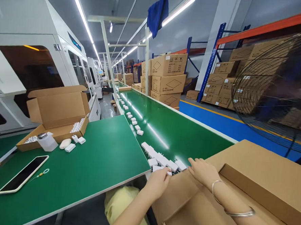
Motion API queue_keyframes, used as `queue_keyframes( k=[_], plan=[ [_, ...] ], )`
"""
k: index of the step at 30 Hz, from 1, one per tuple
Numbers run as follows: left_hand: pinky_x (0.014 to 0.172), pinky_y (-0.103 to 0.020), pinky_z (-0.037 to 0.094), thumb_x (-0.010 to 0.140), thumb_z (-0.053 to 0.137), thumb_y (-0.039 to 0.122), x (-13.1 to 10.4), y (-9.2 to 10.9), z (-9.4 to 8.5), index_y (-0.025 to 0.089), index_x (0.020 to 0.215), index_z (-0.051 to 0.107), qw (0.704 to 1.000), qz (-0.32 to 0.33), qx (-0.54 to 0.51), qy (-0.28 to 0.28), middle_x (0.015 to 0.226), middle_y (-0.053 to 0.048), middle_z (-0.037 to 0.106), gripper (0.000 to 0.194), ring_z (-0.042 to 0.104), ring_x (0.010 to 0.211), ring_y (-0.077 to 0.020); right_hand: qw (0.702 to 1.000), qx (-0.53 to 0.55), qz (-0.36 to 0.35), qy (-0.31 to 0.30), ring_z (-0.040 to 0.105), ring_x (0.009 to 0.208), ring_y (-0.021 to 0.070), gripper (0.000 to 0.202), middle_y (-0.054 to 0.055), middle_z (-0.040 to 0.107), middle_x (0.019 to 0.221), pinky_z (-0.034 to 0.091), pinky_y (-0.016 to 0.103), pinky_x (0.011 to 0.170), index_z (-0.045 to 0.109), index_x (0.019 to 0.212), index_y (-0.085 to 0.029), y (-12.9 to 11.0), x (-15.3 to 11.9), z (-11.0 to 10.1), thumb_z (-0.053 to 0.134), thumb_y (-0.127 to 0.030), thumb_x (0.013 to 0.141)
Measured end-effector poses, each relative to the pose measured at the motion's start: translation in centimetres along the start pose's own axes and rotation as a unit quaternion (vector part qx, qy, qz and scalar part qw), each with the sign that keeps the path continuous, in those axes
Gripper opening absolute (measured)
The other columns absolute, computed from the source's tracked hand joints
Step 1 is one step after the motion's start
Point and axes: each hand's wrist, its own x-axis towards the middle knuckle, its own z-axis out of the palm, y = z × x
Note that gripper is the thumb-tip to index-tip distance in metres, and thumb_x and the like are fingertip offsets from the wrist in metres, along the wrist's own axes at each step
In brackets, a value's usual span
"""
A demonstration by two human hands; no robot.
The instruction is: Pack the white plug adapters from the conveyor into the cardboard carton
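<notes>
White plug adapters (162, 159) lie in a cluster at the near end of the green conveyor belt (190, 128), and more trail away in a line along its left edge. My left hand (159, 181) is closed on a white adapter (159, 168) at the near side of the cluster. To the right, my right hand (200, 169) is over the edge of an open cardboard box (190, 210), its fingers apart and close to the adapters. Nothing shows in its fingers. Two bracelets are on the right wrist and forearm.
On the green table (107, 147) at left are a phone (24, 174), a dispenser bottle (47, 142), loose adapters (70, 147) and an open carton (61, 112). A fan (272, 82) stands at right. Stacked boxes (167, 84) stand beyond the belt.
</notes>
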Motion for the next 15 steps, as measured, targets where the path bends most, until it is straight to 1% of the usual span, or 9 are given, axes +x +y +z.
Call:
queue_keyframes(
  k=[3, 5, 7, 9, 11, 13, 15],
  plan=[
    [0.083, -0.032, 0.042, 0.083, 0.037, 0.016, 1.0, -1.5, -0.4, 0.016, 0.109, 0.053, 0.992, -0.024, 0.123, 0.011, 0.108, -0.008, 0.059, 0.03, 0.051, 0.101, -0.0204, 0.998, 0.013, 0.025, -0.059, 0.058, 0.08, 0.0171, 0.022, 0.004, 0.059, 0.094, 0.049, 0.037, 0.071, 0.056, 0.099, -0.015, -0.3, 3.2, 1.7, 0.051, -0.033, 0.087],
    [0.08, -0.032, 0.042, 0.082, 0.038, 0.014, 2.0, -1.7, 0.0, 0.015, 0.106, 0.053, 0.981, -0.013, 0.191, -0.008, 0.107, -0.009, 0.058, 0.029, 0.05, 0.101, -0.0214, 0.995, 0.031, 0.032, -0.092, 0.058, 0.074, 0.0155, 0.026, 0.003, 0.06, 0.09, 0.05, 0.034, 0.067, 0.057, 0.097, -0.015, 0.0, 5.0, 2.6, 0.049, -0.038, 0.088],
    [0.076, -0.031, 0.043, 0.081, 0.04, 0.014, 3.3, -1.4, 0.6, 0.014, 0.106, 0.053, 0.969, 0.0, 0.243, -0.039, 0.107, -0.011, 0.056, 0.028, 0.049, 0.1, -0.0223, 0.992, 0.047, 0.03, -0.109, 0.058, 0.071, 0.0146, 0.031, 0.003, 0.06, 0.087, 0.049, 0.033, 0.065, 0.057, 0.094, -0.015, 0.3, 6.5, 3.2, 0.047, -0.043, 0.088],
    [0.075, -0.032, 0.042, 0.08, 0.043, 0.013, 4.7, -1.0, 1.2, 0.013, 0.107, 0.052, 0.958, 0.004, 0.279, -0.073, 0.108, -0.012, 0.055, 0.028, 0.048, 0.1, -0.023, 0.991, 0.06, 0.022, -0.114, 0.057, 0.069, 0.0143, 0.033, 0.003, 0.06, 0.084, 0.049, 0.032, 0.064, 0.057, 0.093, -0.015, 0.4, 7.4, 3.6, 0.047, -0.046, 0.087],
    [0.075, -0.033, 0.041, 0.08, 0.044, 0.013, 6.0, -0.8, 1.7, 0.014, 0.108, 0.051, 0.949, 0.004, 0.3, -0.093, 0.11, -0.012, 0.053, 0.029, 0.048, 0.1, -0.0232, 0.991, 0.068, 0.015, -0.111, 0.057, 0.066, 0.0142, 0.034, 0.002, 0.061, 0.082, 0.047, 0.032, 0.062, 0.057, 0.094, -0.016, 0.3, 8.0, 4.2, 0.049, -0.047, 0.085],
    [0.078, -0.034, 0.04, 0.082, 0.043, 0.013, 6.9, -0.9, 1.8, 0.015, 0.106, 0.052, 0.946, 0.017, 0.309, -0.095, 0.108, -0.012, 0.053, 0.026, 0.047, 0.1, -0.0229, 0.992, 0.07, 0.015, -0.099, 0.058, 0.065, 0.0154, 0.033, 0.002, 0.062, 0.078, 0.046, 0.032, 0.061, 0.058, 0.093, -0.016, 0.2, 8.2, 4.7, 0.05, -0.047, 0.083],
    [0.079, -0.034, 0.038, 0.08, 0.043, 0.012, 7.3, -1.0, 1.5, 0.015, 0.101, 0.053, 0.948, 0.045, 0.303, -0.086, 0.105, -0.011, 0.055, 0.023, 0.048, 0.098, -0.0224, 0.995, 0.068, 0.022, -0.073, 0.059, 0.067, 0.0194, 0.026, 0.004, 0.062, 0.075, 0.044, 0.033, 0.06, 0.058, 0.089, -0.017, 0.0, 8.0, 5.3, 0.05, -0.041, 0.083]
  ],
)
